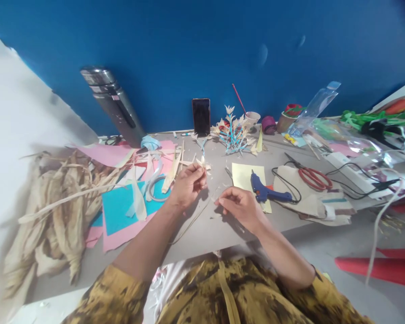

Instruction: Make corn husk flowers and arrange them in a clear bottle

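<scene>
My left hand [190, 185] is closed in a pinch on a small pale husk flower [203, 164] near the middle of the table. My right hand [240, 206] is lower and to the right, its thumb and fingertips together at a thin strand [207, 203] that trails down toward the table's front edge. The two hands are apart. Behind them stands a cluster of pale flowers on blue stems [234, 135]. A blue glue gun [268, 191] lies right of my right hand, partly over a yellow paper [241, 174].
Dried husks [59, 216] and blue paper [116, 209] lie at the left, with a tall flask [116, 105] behind. A phone [201, 117] leans on the wall. Red-handled scissors [315, 179] rest on cloth at the right, near a power strip [353, 173] and cables.
</scene>
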`<state>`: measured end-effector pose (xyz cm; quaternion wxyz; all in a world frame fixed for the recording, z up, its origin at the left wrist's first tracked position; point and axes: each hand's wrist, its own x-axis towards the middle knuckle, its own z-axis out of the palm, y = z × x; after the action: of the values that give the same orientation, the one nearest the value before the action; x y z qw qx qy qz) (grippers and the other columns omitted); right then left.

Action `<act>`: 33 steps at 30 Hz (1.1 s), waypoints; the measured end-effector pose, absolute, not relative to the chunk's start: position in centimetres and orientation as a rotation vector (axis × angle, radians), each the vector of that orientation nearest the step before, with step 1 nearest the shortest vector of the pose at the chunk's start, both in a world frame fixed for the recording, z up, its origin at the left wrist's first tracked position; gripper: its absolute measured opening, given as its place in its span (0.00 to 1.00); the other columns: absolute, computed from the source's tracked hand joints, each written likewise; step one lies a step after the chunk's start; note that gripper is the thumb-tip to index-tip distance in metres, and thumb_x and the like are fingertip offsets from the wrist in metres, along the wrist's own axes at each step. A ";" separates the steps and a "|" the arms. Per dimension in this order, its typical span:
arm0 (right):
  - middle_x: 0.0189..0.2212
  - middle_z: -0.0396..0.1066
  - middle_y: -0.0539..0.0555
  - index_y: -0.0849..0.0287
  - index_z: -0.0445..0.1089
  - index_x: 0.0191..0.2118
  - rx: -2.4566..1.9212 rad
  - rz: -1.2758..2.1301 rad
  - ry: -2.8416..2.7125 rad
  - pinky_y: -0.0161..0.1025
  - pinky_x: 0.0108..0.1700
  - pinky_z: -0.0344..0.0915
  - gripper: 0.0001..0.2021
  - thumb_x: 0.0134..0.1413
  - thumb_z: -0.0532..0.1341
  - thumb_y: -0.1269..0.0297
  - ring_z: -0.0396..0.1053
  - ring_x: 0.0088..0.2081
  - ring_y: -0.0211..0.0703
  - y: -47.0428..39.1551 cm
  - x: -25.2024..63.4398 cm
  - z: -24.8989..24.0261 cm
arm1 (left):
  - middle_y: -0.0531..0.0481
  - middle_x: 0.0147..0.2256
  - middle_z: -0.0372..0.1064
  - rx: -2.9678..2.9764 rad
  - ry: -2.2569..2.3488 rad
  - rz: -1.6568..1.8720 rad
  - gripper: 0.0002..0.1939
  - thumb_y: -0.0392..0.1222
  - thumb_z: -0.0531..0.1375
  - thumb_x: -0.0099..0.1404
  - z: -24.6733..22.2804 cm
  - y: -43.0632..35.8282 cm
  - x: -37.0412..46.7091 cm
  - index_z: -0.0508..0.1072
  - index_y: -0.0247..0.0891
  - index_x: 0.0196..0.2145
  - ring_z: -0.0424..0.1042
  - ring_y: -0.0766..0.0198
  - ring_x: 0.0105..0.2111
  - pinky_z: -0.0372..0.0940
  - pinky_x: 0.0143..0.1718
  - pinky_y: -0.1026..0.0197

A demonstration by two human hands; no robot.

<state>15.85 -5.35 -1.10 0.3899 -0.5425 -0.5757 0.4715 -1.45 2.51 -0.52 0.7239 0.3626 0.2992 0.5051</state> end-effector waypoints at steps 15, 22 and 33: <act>0.35 0.73 0.54 0.57 0.74 0.36 -1.669 0.498 -2.228 0.36 0.34 0.57 0.05 0.59 0.65 0.62 0.70 0.35 0.43 -6.7 15.5 -1.2 | 0.55 0.26 0.66 0.792 0.673 1.055 0.11 0.39 0.69 0.57 -0.6 2.2 -1.2 0.69 0.35 0.28 0.62 0.73 0.20 0.59 0.24 0.67; 0.29 0.73 0.49 0.56 0.70 0.32 -1.475 0.675 -2.021 0.35 0.34 0.60 0.06 0.61 0.62 0.69 0.69 0.31 0.39 -6.7 15.9 -1.4 | 0.55 0.24 0.66 0.794 0.698 1.023 0.14 0.40 0.72 0.53 -0.7 1.8 -0.6 0.69 0.35 0.27 0.61 0.73 0.20 0.58 0.23 0.67; 0.34 0.75 0.54 0.54 0.72 0.38 -1.138 0.068 -1.867 0.40 0.42 0.68 0.08 0.66 0.57 0.71 0.73 0.38 0.44 -4.1 17.9 3.4 | 0.53 0.24 0.69 0.945 0.827 1.081 0.11 0.42 0.70 0.54 -0.1 0.5 0.0 0.72 0.35 0.27 0.62 0.73 0.20 0.58 0.23 0.67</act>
<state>17.88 -4.08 3.35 0.4589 -0.4623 -0.7582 0.0276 0.04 0.48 -0.14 0.6759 0.4204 0.3678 0.4808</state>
